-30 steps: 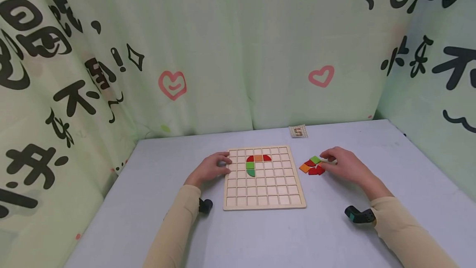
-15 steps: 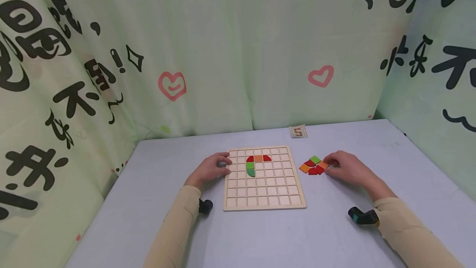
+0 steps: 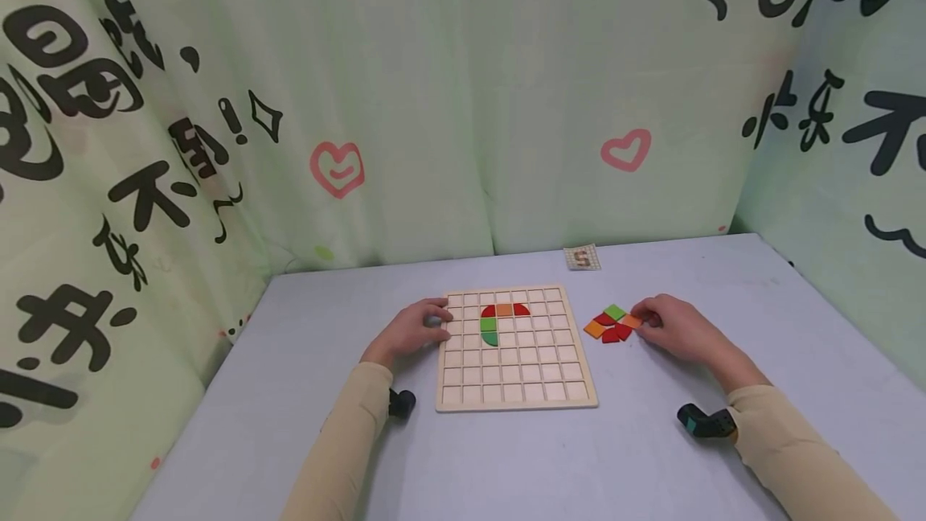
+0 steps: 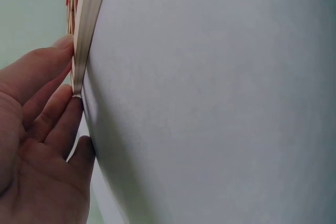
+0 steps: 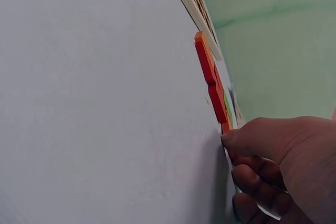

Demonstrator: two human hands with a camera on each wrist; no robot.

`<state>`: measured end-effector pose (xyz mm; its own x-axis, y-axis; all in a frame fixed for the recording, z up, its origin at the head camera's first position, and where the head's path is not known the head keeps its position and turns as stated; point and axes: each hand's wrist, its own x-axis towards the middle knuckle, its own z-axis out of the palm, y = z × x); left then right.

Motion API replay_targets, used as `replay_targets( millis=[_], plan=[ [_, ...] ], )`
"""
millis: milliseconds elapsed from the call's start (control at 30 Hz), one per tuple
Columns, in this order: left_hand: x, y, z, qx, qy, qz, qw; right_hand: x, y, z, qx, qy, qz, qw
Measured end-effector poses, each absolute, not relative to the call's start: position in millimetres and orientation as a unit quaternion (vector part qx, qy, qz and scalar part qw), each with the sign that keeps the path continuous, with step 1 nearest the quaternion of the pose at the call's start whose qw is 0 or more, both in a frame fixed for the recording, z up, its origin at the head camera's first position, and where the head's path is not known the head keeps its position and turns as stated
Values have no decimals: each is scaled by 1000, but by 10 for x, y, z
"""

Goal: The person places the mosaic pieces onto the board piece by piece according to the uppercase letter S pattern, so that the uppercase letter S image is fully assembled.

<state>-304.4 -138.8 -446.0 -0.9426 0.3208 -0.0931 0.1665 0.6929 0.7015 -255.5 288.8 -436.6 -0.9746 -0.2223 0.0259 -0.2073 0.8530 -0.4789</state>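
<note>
My left hand (image 3: 408,328) touches the left edge of a square wooden grid board (image 3: 535,368), thumb and fingertips along the rim. In the left wrist view the board's pale side (image 4: 90,19) rises from these fingers. Set in the grid are two red quarter-round tiles, an orange square tile (image 3: 504,309) between them, a light green square tile (image 3: 488,325) and a dark green rounded tile (image 3: 489,338). To the right of the board, my right hand (image 3: 676,328) pinches an orange tile (image 3: 632,321) at the right end of a small tile cluster. Its other fingers curl beneath the palm.
The cluster also has a light green tile (image 3: 615,312), another orange tile (image 3: 595,329) and several red tiles (image 3: 611,337). A small patterned card (image 3: 582,257) lies near the table's back edge. A printed curtain (image 3: 463,103) stands behind the table (image 3: 506,465).
My right hand has drawn back slightly right and down from over the cluster, and now pinches the orange tile at its right end. The left hand stays at the board's edge.
</note>
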Motion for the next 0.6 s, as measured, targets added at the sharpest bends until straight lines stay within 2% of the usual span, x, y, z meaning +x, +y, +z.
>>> replay_targets(
  millis=[600],
  plan=[
    [-3017,-1387,-4447,138,916,365,98,-2541,2902,-4358,-116,964,-239,12]
  ],
)
